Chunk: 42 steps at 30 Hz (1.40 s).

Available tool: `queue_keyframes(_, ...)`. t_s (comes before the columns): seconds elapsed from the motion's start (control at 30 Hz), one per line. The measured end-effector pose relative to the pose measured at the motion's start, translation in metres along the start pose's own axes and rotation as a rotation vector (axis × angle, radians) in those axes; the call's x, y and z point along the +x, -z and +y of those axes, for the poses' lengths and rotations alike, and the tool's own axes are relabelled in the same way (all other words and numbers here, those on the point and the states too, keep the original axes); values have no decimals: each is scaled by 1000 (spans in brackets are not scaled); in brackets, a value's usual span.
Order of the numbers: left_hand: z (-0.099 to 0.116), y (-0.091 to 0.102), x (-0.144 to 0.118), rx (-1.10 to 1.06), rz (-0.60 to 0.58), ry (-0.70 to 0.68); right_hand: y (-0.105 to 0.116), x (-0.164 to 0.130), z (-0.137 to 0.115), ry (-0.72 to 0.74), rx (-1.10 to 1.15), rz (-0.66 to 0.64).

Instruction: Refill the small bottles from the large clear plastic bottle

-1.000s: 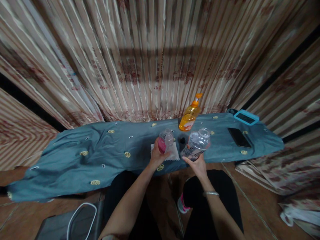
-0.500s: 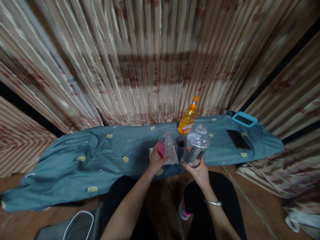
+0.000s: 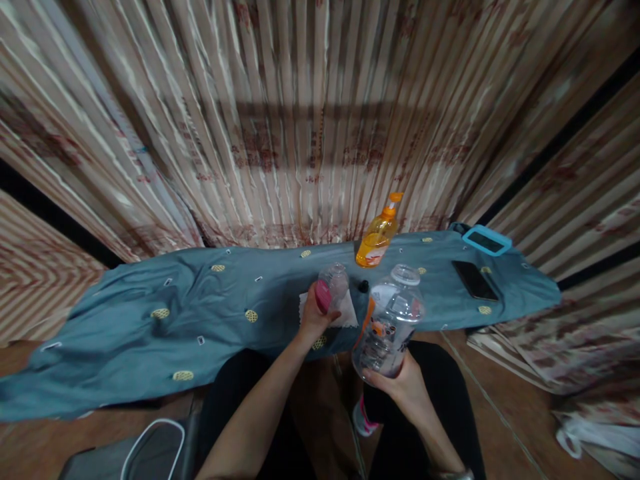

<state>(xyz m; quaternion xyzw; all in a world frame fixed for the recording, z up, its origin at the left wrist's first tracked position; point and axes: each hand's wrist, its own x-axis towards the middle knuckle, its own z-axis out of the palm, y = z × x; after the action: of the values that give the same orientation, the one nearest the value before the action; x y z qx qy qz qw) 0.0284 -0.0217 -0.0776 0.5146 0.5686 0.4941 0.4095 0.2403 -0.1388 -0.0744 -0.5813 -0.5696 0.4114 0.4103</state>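
My left hand is wrapped round a small clear bottle with a pink label, just above a white cloth. My right hand grips the lower part of a large clear plastic bottle, which leans to the right and has an orange and white label. Its mouth looks uncapped. Between the two bottles a small black cap lies on the teal cloth. Behind it stands a pump bottle of orange liquid, touched by neither hand.
A teal patterned cloth covers the long, narrow surface before me. On its right lie a black phone and a blue-framed device. A pleated curtain rises behind. A grey stool or case stands at lower left.
My right hand has drawn the large bottle down toward me, off the cloth's front edge and over my lap. My left hand and the small bottle have barely moved.
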Motion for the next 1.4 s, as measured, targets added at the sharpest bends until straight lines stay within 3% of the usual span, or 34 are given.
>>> queue_keyframes(0.17, -2, 9, -5, -33, 13, -1, -2, -5, -3, -9, 28, -35)
queue_keyframes(0.3, 25, 29, -31, -29, 80, -129, -4, -13, -12, -13, 65, -80)
queue_keyframes(0.33, 35, 33, -42, -52, 59, -184, -5, -16, -15, -17, 76, -92)
queue_keyframes(0.4, 55, 34, -67, -160, -94, -230, -9, -23, -23, -33, 103, -109)
queue_keyframes(0.5, 75, 23, -102, -263, -315, -159, -16, -34, -35, -71, 168, -125)
queue_keyframes(0.6, 85, 11, -121, -306, -236, -111, -21, -42, -40, -106, 293, -147)
queue_keyframes(0.77, 97, 0, -129, -421, -210, -65, -21, -55, -13, -169, 699, -148)
queue_keyframes(0.93, 103, -21, -131, -558, -238, -31, -15, -67, 24, -367, 1027, -210)
queue_keyframes(1.07, 107, -31, -130, -520, -283, -52, -4, -64, 24, -417, 1157, -190)
queue_keyframes(1.17, 105, -22, -122, -486, -346, -142, 8, -60, 13, -412, 1215, -143)
queue_keyframes(1.23, 99, -9, -109, -437, -269, -220, 18, -58, 4, -410, 1242, -118)
queue_keyframes(1.37, 80, 13, -62, -211, 146, -292, 36, -53, -9, -401, 1269, -35)
queue_keyframes(1.4, 75, 14, -47, -126, 205, -293, 40, -52, -12, -394, 1274, -3)
